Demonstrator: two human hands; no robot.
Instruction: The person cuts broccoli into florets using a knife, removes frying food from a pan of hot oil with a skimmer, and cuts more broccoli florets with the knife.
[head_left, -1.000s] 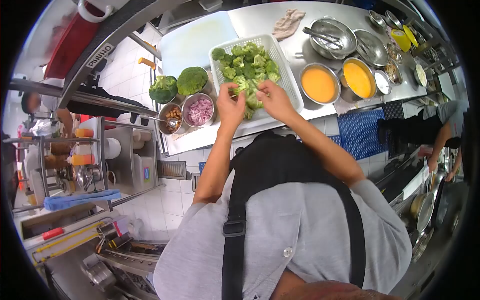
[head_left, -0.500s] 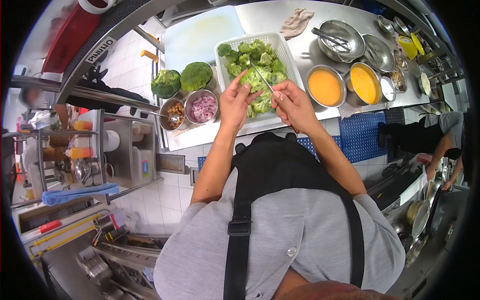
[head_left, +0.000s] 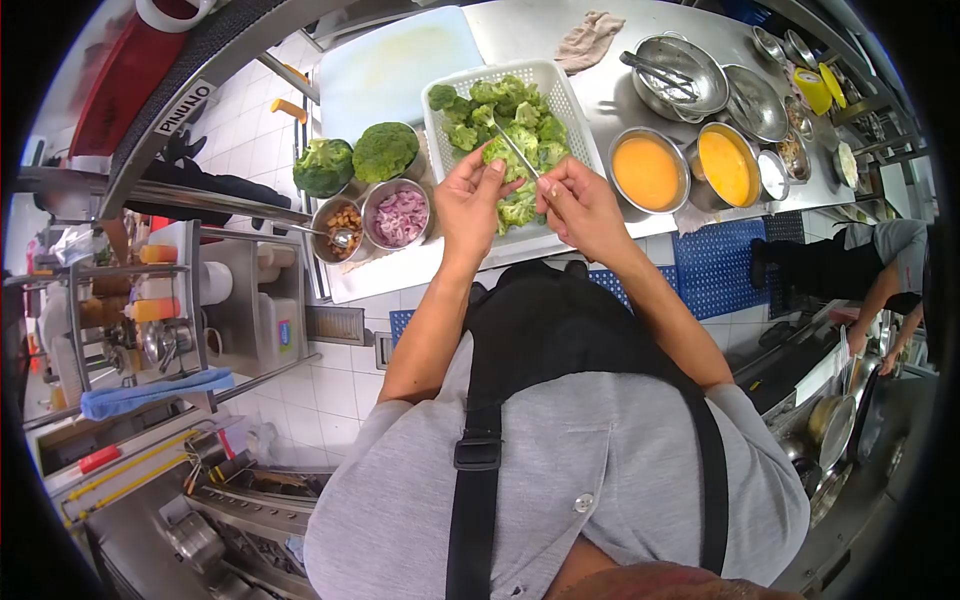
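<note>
My right hand (head_left: pixel 583 208) is closed round the handle of a small knife (head_left: pixel 517 150), its thin blade slanting up and left over the basket. Facing it, my left hand (head_left: pixel 472 205) has thumb and fingers bent around a pale green broccoli floret (head_left: pixel 496 152), partly hidden by the fingers and hard to tell from the pieces behind. Beneath both hands stands a white perforated basket (head_left: pixel 578 118) filled with cut broccoli (head_left: pixel 512 95). Two whole broccoli heads, one darker (head_left: pixel 385 150) and one at the far left (head_left: pixel 323 167), sit left of the basket.
Metal containers of chopped red onion (head_left: pixel 399 217) and brown pieces (head_left: pixel 343 231) stand at left. Orange liquid fills a bowl (head_left: pixel 645 172) and a pot (head_left: pixel 727 168) at right. Behind are a cutting board (head_left: pixel 400 65), a cloth (head_left: pixel 589 42) and a colander (head_left: pixel 705 70). Another person (head_left: pixel 880 270) works at far right.
The view has shifted slightly, so the table appears a little further left and up. The knife remains in my right hand, and both hands keep nearly the same pose.
</note>
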